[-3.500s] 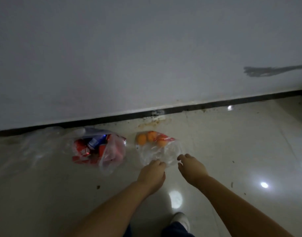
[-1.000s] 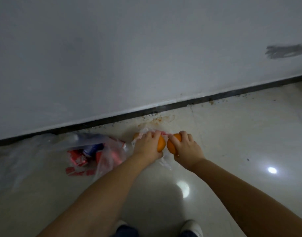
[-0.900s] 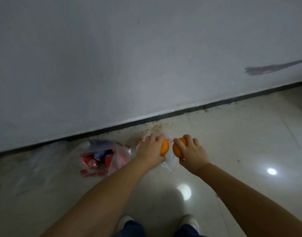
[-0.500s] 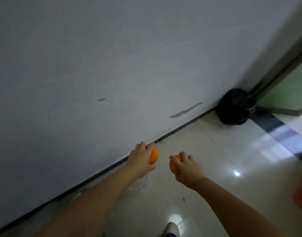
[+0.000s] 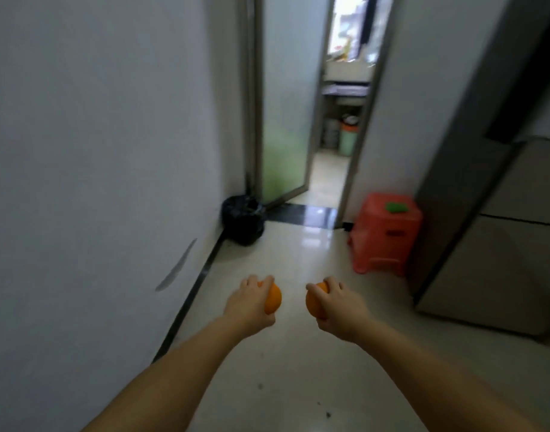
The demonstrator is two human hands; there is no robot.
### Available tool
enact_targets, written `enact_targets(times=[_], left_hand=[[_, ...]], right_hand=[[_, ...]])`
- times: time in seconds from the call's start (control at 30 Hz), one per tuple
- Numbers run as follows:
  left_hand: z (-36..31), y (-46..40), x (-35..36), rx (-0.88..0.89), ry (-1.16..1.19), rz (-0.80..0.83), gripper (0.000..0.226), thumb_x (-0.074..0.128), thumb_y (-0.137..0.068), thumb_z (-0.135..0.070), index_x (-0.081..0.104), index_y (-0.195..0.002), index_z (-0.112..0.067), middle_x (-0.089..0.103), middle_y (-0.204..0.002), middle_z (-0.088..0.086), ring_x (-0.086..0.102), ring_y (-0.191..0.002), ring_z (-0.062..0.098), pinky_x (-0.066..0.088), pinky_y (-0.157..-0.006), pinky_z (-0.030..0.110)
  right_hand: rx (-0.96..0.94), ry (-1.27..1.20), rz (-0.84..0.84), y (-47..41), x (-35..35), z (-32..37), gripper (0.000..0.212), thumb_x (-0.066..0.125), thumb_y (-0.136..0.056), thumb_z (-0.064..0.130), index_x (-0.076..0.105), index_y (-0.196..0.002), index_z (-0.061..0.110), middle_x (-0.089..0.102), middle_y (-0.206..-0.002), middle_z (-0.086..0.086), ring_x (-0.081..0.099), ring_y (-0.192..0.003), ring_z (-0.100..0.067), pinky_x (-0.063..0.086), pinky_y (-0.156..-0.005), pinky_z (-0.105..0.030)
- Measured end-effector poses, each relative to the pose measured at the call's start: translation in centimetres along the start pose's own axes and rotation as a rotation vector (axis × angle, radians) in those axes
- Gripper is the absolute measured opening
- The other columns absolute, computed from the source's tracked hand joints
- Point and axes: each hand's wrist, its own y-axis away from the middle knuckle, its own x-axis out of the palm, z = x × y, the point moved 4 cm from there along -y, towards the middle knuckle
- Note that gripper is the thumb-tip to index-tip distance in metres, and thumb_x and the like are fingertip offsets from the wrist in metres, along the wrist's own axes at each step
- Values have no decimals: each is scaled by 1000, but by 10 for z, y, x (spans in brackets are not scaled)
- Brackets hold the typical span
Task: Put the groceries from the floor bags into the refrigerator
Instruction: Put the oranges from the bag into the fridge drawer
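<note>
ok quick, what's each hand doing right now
left hand: gripping an orange
right hand: gripping another orange

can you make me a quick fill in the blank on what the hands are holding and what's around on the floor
1. Each hand, left hand and right hand, grips one ____.
2. The plastic stool on the floor is ____ in colour.
3. A small ____ object lies on top of the stool.
4. The bin by the wall is lined with a ____ bag.

Missing words: orange; red; green; black
</note>
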Motion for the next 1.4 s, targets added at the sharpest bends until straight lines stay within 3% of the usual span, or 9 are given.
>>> enact_targets(times=[0.27,0.47,0.63,0.87,1.1,1.4], left_hand=[[-267,-37,5,379,-89,-53,71,67,-75,-37,31,-135,-26,43,-123,9,47,-111,29,50,-84,38],[-501,-36,37,642,-166,-65,79,67,-77,-40,24,-141,-25,39,-130,9,44,-117,29,48,-91,41],[-623,-57,39,747,-192,-107,79,66,-78,-40,23,-142,-24,37,-131,9,42,-120,29,46,-87,39],[-738,-157,17,811,-185,-222,78,68,-77,-41,23,-138,-25,38,-130,10,42,-119,30,47,-86,41],[-866,-303,-43,854,-174,-284,79,70,-77,-40,23,-139,-24,36,-129,10,41,-119,31,46,-83,41],[-987,-447,-113,880,46,-435,71,68,-76,-38,31,-135,-24,42,-125,12,45,-116,33,48,-85,44]], right_hand=[[365,-14,-122,157,-48,-230,77,62,-81,38,19,-145,35,28,-142,-10,41,-118,-34,48,-85,-39],[551,37,-192,308,-69,-410,73,60,-83,45,18,-143,36,26,-143,-9,41,-119,-32,48,-85,-38],[680,18,-236,363,-90,-524,78,62,-84,44,16,-146,35,23,-146,-11,39,-124,-34,46,-95,-42],[674,107,-335,319,-128,-640,77,62,-83,46,17,-145,35,26,-144,-10,39,-123,-33,49,-88,-41],[669,210,-454,246,-221,-779,79,62,-82,45,17,-146,35,25,-144,-9,39,-122,-32,47,-85,-39],[672,162,-673,170,-304,-953,77,65,-79,44,24,-143,34,34,-138,-8,44,-120,-32,47,-85,-40]])
